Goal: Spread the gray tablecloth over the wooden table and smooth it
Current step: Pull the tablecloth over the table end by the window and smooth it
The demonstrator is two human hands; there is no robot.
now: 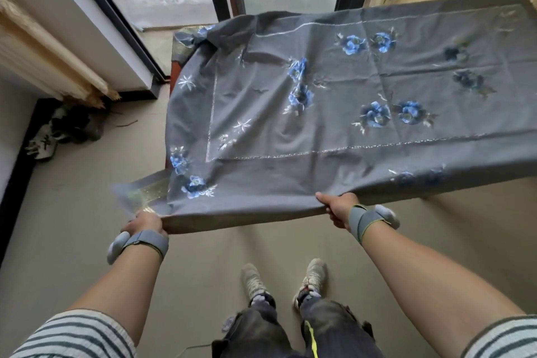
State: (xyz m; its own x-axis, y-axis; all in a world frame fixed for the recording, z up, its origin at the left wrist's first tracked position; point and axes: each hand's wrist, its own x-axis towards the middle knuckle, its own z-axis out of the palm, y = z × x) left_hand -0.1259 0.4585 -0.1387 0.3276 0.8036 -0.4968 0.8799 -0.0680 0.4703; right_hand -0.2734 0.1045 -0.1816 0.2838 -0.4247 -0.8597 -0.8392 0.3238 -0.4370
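Gripping tablecloth (319, 113) edge: left hand (145, 222), right hand (338, 206) | table (174, 67) mostly hidden | floor (72, 197)

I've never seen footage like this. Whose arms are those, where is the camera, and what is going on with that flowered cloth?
There is no machine here: a person wears one wide-angle camera on the head, looking forward and down, so you see their own arms, legs and shoes. Both wrists carry gray straps with small pale devices; what they do I cannot tell. The gray tablecloth, patterned with blue flowers, lies over most of the table, whose dark reddish edge peeks out at the far left corner, where the cloth is bunched. The left hand and the right hand each grip the cloth's near edge, holding it lifted out toward the person. Wrinkles remain near the middle.
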